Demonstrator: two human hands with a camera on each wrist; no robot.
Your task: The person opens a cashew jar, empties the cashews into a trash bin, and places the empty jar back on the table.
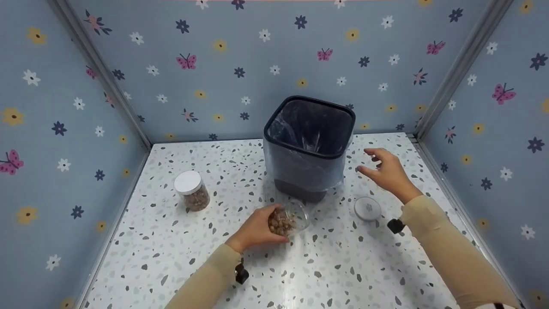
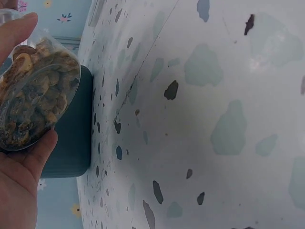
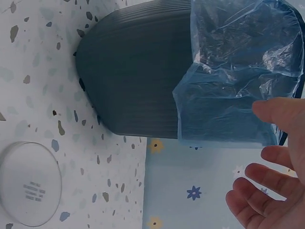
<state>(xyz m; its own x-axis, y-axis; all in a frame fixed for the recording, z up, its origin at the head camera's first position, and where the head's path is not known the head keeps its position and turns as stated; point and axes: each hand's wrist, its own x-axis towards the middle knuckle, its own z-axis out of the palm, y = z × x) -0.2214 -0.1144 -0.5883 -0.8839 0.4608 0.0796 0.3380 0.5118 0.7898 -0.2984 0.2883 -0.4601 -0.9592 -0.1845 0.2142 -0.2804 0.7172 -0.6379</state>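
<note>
My left hand (image 1: 258,229) grips a clear plastic jar (image 1: 296,217) of brown, nut-like pieces, tilted so its mouth points right, just in front of the trash bin. In the left wrist view, thumb and fingers wrap round the jar (image 2: 40,90), and its contents press against the clear wall. To the right of the bin, my right hand (image 1: 388,174) hovers with parted, loosely bent fingers and holds nothing. A dark bin (image 1: 300,192) with a translucent bluish liner (image 3: 228,109) folded over its rim stands at the back. Below the right hand lies a round white lid (image 1: 367,209).
A second jar (image 1: 193,191), with a white lid on and brown pieces inside, stands upright at the left of the speckled table (image 1: 163,253). Blue floral panels (image 1: 240,86) enclose the table at the back and both sides.
</note>
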